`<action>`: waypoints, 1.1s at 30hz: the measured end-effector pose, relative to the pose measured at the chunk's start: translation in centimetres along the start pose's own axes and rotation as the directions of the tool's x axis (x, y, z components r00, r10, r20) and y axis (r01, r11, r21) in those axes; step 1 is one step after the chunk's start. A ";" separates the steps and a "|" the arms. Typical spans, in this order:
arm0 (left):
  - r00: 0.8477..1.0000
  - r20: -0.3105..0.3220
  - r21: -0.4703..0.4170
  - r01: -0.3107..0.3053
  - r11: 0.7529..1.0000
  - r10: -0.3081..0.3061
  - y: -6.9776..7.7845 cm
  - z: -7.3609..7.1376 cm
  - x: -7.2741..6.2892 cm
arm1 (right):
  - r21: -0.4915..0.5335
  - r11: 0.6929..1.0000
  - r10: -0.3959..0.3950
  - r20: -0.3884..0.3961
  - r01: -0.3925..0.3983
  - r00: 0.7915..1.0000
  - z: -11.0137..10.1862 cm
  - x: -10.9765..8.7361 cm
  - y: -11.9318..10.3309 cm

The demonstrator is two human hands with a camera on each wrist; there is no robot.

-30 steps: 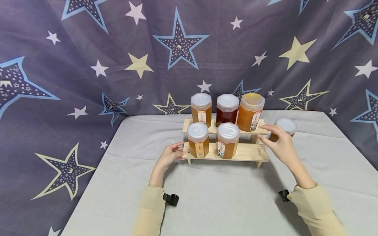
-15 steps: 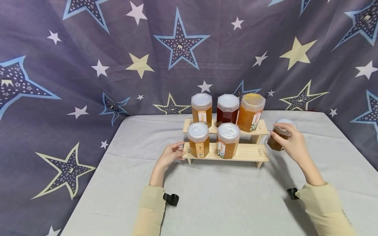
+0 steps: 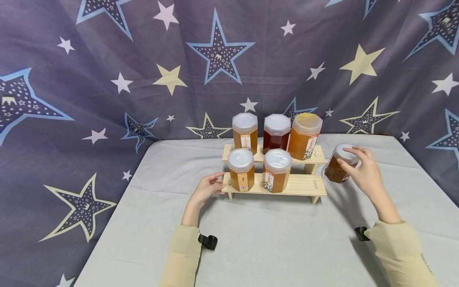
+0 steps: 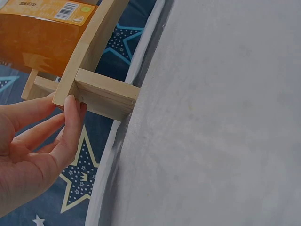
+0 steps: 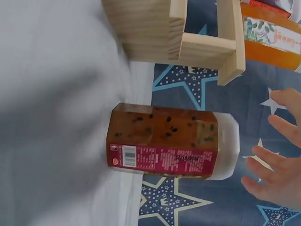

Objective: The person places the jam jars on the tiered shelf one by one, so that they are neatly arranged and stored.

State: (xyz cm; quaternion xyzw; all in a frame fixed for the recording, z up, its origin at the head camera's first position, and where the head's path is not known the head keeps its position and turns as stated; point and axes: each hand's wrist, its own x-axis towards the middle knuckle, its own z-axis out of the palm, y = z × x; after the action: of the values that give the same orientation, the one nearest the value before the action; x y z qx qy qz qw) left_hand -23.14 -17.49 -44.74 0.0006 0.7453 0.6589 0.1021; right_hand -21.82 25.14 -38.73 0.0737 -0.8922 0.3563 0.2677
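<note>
My left hand pinches the left end of the lower board of a two-step wooden stand; the left wrist view shows thumb and fingers at the board's corner. My right hand is beside the lid of a brown jar standing on the cloth right of the stand. Its fingers are spread, and a gap separates them from the white lid in the right wrist view. That jar has dark specks inside and a red barcode label.
Three capped jars stand on the upper step: amber, dark red and orange. Two amber jars occupy the lower one. A grey cloth covers the table. Behind hangs a star-patterned curtain.
My right hand has moved right, from the stand's right end to the lid of the brown jar, then slightly farther right. The left hand keeps its place at the stand.
</note>
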 end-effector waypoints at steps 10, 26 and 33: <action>1.000 0.003 0.000 -0.011 1.000 0.011 0.2 0.1 -0.1 | 0.012 1.000 0.020 -0.029 -0.020 0.999 0.2 0.3 1.5; 1.000 0.015 0.000 -0.013 1.000 0.013 0.1 -0.1 -0.2 | 0.090 0.973 0.212 0.034 -0.214 0.977 1.7 0.4 3.5; 0.999 0.038 0.011 -0.023 1.000 0.022 2.0 0.3 -1.6 | 0.095 0.969 0.228 0.031 -0.230 0.973 2.2 0.3 4.0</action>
State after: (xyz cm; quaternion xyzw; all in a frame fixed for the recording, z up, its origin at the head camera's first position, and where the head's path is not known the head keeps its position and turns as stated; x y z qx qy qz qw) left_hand -21.83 -17.12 -42.53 0.0221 0.7470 0.6555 0.1087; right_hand -24.32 26.57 -42.28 -0.0133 -0.8788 0.4273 0.2120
